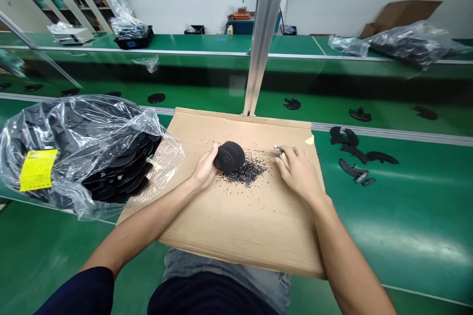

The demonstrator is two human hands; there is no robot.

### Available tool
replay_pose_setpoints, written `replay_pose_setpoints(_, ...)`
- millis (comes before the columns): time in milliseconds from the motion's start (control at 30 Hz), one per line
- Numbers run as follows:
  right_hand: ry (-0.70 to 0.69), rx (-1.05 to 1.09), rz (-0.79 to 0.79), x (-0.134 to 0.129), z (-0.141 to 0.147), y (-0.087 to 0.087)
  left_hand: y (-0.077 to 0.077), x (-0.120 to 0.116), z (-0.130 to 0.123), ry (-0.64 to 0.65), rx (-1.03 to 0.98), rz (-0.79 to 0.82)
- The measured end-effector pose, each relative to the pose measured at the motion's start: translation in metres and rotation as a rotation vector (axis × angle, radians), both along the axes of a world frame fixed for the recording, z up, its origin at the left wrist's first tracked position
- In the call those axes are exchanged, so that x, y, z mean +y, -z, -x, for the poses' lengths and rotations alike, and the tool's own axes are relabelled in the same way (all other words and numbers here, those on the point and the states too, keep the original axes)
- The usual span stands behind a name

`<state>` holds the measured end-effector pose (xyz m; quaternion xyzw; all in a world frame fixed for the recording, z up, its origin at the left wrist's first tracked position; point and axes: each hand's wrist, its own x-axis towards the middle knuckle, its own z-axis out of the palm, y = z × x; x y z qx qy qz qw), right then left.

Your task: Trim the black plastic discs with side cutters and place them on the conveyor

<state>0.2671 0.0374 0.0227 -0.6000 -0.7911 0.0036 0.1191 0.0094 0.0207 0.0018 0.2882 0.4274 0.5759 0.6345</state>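
My left hand (205,169) grips a small fanned stack of black round plastic discs (229,156) by its left edge, with raised marks on the front one. Just below and right of the discs lies a heap of tiny black bits (248,173) on a cardboard sheet (236,229). To the right of the heap, my right hand (298,170) is closed on a small hand tool (281,154) with a metal tip and a pale handle. Its exact kind is hidden by the fingers. The tool is apart from the discs.
At the left, a clear plastic bag (74,123) with a yellow label (39,170) holds many black discs (118,177). Black curved parts (353,167) lie on the green bench (417,206) at the right. A metal post (260,39) rises behind the cardboard.
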Motion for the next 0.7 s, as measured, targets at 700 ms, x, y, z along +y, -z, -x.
replay_pose_setpoints(700, 0.353, -0.239, 0.116, -0.001, 0.010, -0.024, -0.008, 0.019, 0.003, 0.164, -0.102, -0.110)
